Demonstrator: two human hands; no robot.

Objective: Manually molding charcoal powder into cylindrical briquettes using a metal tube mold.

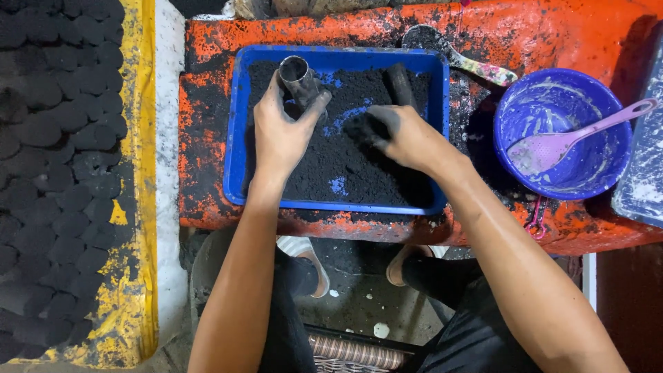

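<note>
packing black powder into a metal tube over a blue tray

holding a short metal tube (pixel 298 77) upright with its open mouth up, the left hand (pixel 280 135) grips it with fingers and thumb wrapped round its lower part, just above the far left of the powder bed. the right hand (pixel 397 135), just beside it, is pinched closed on a clump of black powder (pixel 362 129), its blackened fingertips down in the heap. both hands are sooty.

under both hands lies a blue rectangular tray (pixel 238 131), filled across most of its floor with loose black powder (pixel 345 173); a few bare blue patches show through near the middle and the near edge. a dark cylindrical piece (pixel 400 84) rests in the powder just beyond the right hand. judging by the open mouth of the tube and the clump in the right hand, the filling looks to be under way rather than finished; how full the tube is cannot be told.

the tray sits on an orange, soot-smeared bench (pixel 552 34). to the right of the right hand stands a blue round bowl (pixel 601 173), smeared with pale paste, with a purple spatula (pixel 573 138) leaning in it. beyond that hand lies a spoon (pixel 456 59). well to the left of the left hand, rows of finished black pucks (pixel 62 173) cover a yellow sheet (pixel 141 207), so many pieces appear already made, with plenty of powder left.
</note>
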